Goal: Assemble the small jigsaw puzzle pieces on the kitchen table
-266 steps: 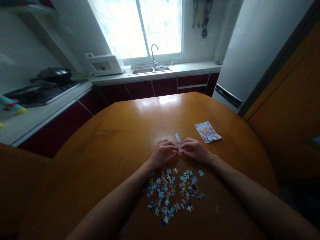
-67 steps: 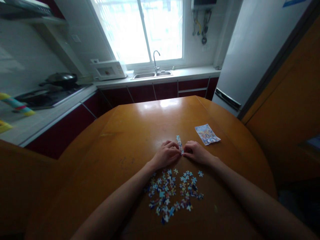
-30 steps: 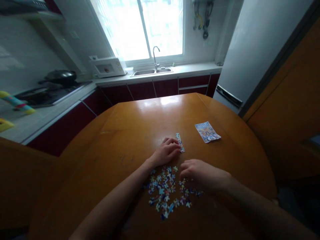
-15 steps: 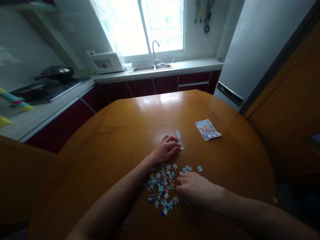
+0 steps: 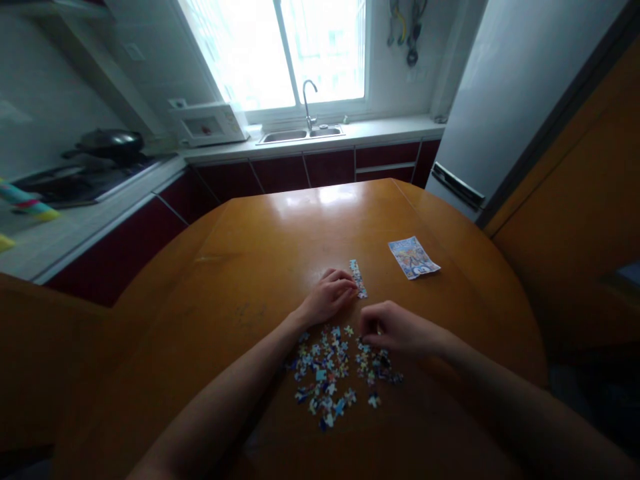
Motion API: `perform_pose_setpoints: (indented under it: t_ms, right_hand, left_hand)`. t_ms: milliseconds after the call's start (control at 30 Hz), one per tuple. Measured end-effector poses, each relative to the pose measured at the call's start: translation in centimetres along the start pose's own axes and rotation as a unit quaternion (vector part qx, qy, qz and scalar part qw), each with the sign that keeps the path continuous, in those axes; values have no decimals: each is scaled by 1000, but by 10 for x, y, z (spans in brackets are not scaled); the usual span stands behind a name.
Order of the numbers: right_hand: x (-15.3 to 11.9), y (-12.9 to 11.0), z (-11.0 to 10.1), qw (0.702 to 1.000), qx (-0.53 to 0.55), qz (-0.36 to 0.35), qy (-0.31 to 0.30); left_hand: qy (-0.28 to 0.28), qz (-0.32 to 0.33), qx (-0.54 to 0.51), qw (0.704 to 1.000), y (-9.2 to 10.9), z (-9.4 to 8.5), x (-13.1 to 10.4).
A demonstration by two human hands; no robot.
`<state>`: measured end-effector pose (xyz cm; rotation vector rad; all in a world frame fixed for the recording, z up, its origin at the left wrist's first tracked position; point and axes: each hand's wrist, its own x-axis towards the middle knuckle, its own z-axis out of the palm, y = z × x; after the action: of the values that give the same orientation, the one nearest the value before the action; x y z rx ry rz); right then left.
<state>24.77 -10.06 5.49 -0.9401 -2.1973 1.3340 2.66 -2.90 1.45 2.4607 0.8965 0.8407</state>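
Loose puzzle pieces (image 5: 327, 373) lie scattered on the wooden table (image 5: 280, 247) close to me. Beyond them my left hand (image 5: 331, 297) rests on the table, fingers slightly spread, its fingertips at the lower left side of a narrow joined strip of pieces (image 5: 356, 275). My right hand (image 5: 387, 327) is over the right part of the pile, thumb and fingers curled towards each other; whether a piece is between them is too small to tell. A printed picture sheet (image 5: 414, 257) lies to the right of the strip.
Behind the table runs a counter with a sink (image 5: 303, 134) and a white microwave (image 5: 210, 125). A dark pan (image 5: 111, 143) sits on the stove at the left. A tall fridge (image 5: 510, 93) stands at the right.
My right hand has moved up and away from the middle of the pile, uncovering pieces at its right side. My left hand has stayed beside the strip.
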Motion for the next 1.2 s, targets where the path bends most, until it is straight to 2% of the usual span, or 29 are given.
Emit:
perform_pose_setpoints:
  t_ms: [133,267,400,500,900,1200]
  right_hand:
    - [18,29,-10,981,124,31,149]
    - [25,47,-16,970,97,73,213]
    - [24,52,-19,972,32,108,209]
    - [24,53,-16,974,19,106,199]
    - [26,48,-12,975,87,96,180]
    - [27,53,-14,983,63,65,162]
  left_hand:
    - [38,18,-1,999,-3,2,-2]
    - [65,39,20,997,-2,3,-4]
    - [50,65,59,995,2,5,-3]
    - [30,70,82,994,3,7,-2]
    - [12,42,96,994,5,10,-4]
    - [2,22,97,995,6,9,-4]
